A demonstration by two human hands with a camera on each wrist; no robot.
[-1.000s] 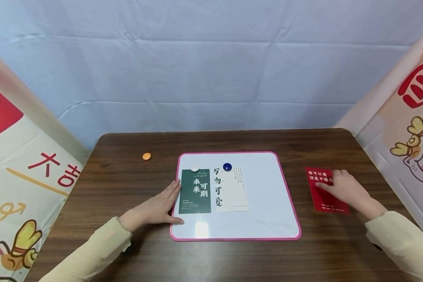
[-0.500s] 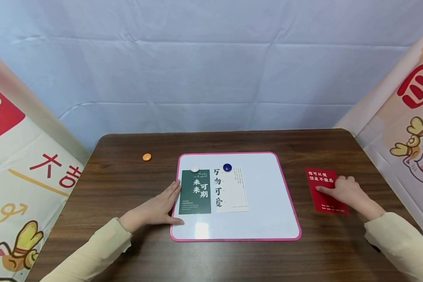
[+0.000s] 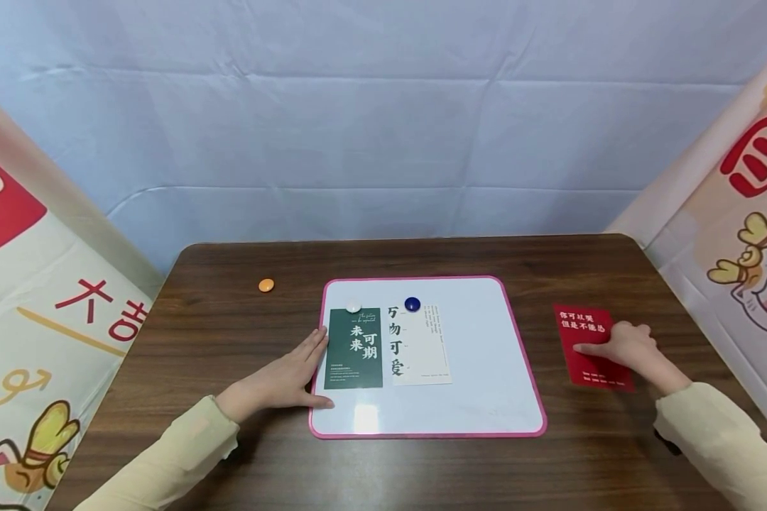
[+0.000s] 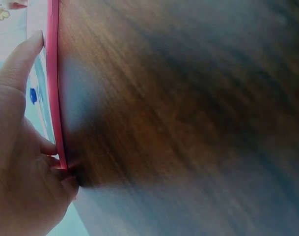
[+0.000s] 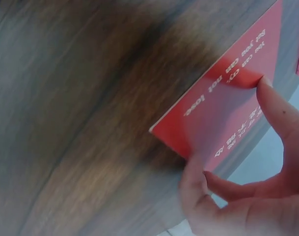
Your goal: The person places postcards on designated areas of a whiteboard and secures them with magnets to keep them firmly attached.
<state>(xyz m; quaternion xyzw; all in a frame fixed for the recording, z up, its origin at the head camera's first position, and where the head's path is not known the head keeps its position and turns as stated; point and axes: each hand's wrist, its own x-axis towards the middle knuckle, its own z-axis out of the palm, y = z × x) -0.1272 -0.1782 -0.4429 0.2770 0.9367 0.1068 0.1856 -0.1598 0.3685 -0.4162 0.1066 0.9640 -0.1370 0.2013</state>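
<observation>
My left hand (image 3: 287,376) rests on the left edge of a whiteboard (image 3: 486,397) with a pink frame. Its fingers are straight along the frame and its thumb lies on the board's surface. A green card (image 3: 345,355) lies on the board under a white round magnet (image 3: 354,306). Beside it is a white card (image 3: 431,355) with a dark blue magnet (image 3: 412,304) at its top. At the right, my right hand (image 3: 633,351) holds a red card (image 3: 578,362) on the table. In the right wrist view the thumb presses its face and curled fingers meet its edge.
An orange round magnet (image 3: 266,285) lies on the dark wooden table (image 3: 230,341), left of the board. Light blue cloth (image 3: 383,142) hangs behind the table's far edge. Printed curtains (image 3: 96,369) stand at both sides.
The right hand's fingers have drawn back from over the red card to its right edge and curled more. The card and the left hand have stayed in place.
</observation>
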